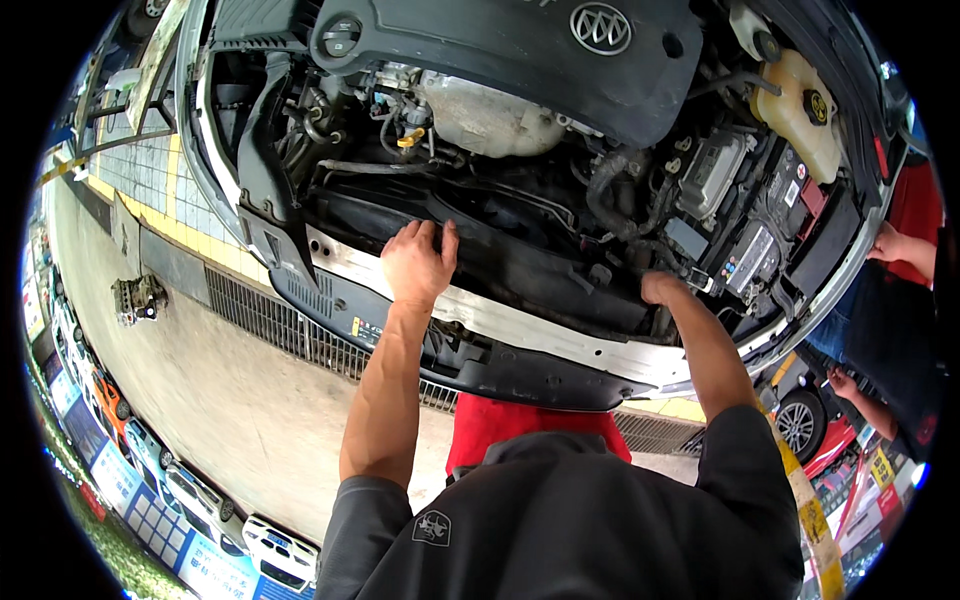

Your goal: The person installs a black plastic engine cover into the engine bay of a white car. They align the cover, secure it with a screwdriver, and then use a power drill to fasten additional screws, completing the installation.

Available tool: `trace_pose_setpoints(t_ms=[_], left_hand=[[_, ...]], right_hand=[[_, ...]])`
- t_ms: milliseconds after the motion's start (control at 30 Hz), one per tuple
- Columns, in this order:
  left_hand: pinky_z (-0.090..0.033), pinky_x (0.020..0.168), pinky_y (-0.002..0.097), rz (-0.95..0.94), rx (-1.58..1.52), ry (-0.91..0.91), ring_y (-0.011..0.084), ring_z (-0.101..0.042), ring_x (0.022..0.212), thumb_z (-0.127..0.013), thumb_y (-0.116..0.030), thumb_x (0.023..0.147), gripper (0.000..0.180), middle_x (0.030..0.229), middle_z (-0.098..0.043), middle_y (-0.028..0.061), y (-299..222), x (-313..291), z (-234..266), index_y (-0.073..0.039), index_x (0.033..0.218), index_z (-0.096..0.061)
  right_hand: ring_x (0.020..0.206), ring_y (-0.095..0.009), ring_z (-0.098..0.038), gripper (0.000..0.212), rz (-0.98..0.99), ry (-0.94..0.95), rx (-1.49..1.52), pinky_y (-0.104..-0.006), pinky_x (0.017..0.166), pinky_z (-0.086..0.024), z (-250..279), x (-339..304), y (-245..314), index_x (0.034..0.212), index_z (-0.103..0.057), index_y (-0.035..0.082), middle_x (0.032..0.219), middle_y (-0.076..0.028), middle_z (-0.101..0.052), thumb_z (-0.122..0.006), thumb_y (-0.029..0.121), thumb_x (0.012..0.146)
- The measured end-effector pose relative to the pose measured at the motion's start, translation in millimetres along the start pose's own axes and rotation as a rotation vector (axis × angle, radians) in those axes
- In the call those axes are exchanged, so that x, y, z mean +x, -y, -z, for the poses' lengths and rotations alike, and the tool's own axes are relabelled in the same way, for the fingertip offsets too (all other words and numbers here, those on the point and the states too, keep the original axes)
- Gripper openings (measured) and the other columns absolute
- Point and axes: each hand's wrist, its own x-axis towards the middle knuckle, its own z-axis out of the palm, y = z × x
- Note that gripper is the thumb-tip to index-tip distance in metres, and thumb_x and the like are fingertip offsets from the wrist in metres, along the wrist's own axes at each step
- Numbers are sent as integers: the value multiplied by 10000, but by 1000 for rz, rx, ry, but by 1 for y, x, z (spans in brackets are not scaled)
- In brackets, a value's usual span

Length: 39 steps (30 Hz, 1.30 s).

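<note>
My left hand (418,265) lies at the front edge of an open engine bay. Its fingers curl over the black radiator fan shroud (500,262), just behind the pale metal crossbar (540,322), and the thumb points up beside them. To the right, my right hand (660,287) reaches down between the shroud and the battery (752,255). Its fingers are hidden among the dark parts there, so what they touch does not show. A ribbed black hose (605,190) bends close behind that hand.
A black engine cover (520,50) spans the far side, with a yellowed coolant tank (800,115) at far right. Along the left runs a black air duct (265,170). Another person's hand (886,242) rests by the right fender. An engine part (140,299) sits on the floor, left.
</note>
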Motion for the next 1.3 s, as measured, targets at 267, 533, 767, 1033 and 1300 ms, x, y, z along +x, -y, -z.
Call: trace_pose_setpoints(t_ms=[267,533,767,1033,1300], left_hand=[[-524,642,441,-1,-6,8,325,-657,702,-731,-326,940,372,703,-611,85,-4,4,7,-90,687,-595],[-517,641,456,17,-29,17,362,-648,717,-719,-316,960,369,726,-616,108,-3,3,7,-68,710,-610],[-517,626,452,0,-30,-5,361,-650,706,-729,-309,951,352,720,-619,103,-4,3,8,-74,713,-620],[-521,633,437,1,7,-3,326,-656,704,-728,-324,952,372,715,-616,86,-3,1,7,-89,695,-597],[-521,636,466,-7,-39,-8,390,-652,726,-711,-305,972,328,769,-649,122,-5,5,7,-65,756,-650]], right_hand=[[878,-363,-731,230,33,36,-116,-505,740,-575,-9,4,1,932,-796,11,985,-197,-762,-646,177,882],[1066,-356,-761,325,-39,-57,5,-470,858,-604,24,-39,15,1074,-800,-11,1156,-199,-778,-614,155,865],[1055,-363,-759,346,-9,15,-54,-470,858,-602,48,-67,26,1084,-796,-17,1142,-230,-773,-597,146,852],[989,-368,-762,344,15,-21,38,-468,811,-595,34,-47,19,1099,-799,49,1104,-202,-784,-627,137,814],[788,-397,-741,279,17,-73,124,-510,664,-556,3,-15,-10,976,-794,-14,923,-244,-769,-618,138,824]])
